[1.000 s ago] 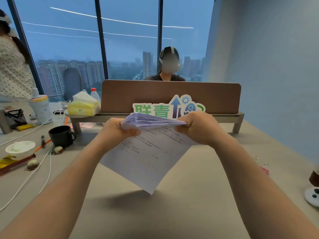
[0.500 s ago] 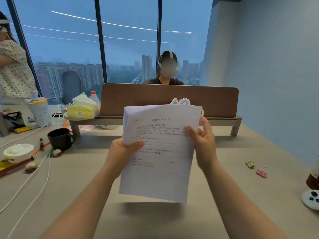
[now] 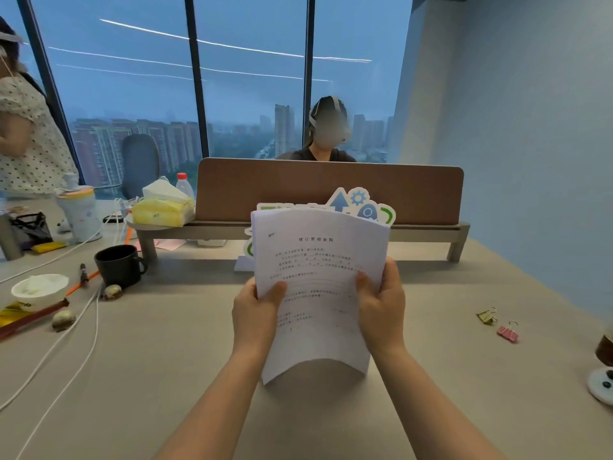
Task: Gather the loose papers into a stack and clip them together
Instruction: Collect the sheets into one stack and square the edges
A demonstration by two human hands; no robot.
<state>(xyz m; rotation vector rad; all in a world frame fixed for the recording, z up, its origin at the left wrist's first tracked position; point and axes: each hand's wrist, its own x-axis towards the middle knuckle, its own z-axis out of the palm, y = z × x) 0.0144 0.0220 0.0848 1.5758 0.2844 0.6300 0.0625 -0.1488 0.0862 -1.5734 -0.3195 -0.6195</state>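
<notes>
A stack of white printed papers [image 3: 318, 260] stands upright on its bottom edge on the beige desk [image 3: 166, 376], bowed slightly toward me. My left hand [image 3: 255, 313] grips its left edge with the thumb across the front page. My right hand [image 3: 381, 307] holds the right edge the same way. Two binder clips lie on the desk to the right, well apart from the stack: a yellow clip [image 3: 486, 316] and a pink clip [image 3: 508, 332].
A black mug [image 3: 119, 264], a white bowl [image 3: 39, 289], white cables [image 3: 76, 340] and small shells sit at the left. A brown divider panel [image 3: 331, 189] on a shelf crosses the back, with a person behind it. A white device [image 3: 602, 383] sits at the right edge.
The stack went from lying tilted and fanned in the air to standing upright, then came down until its bottom edge rests on the desk. Both hands slid to its side edges.
</notes>
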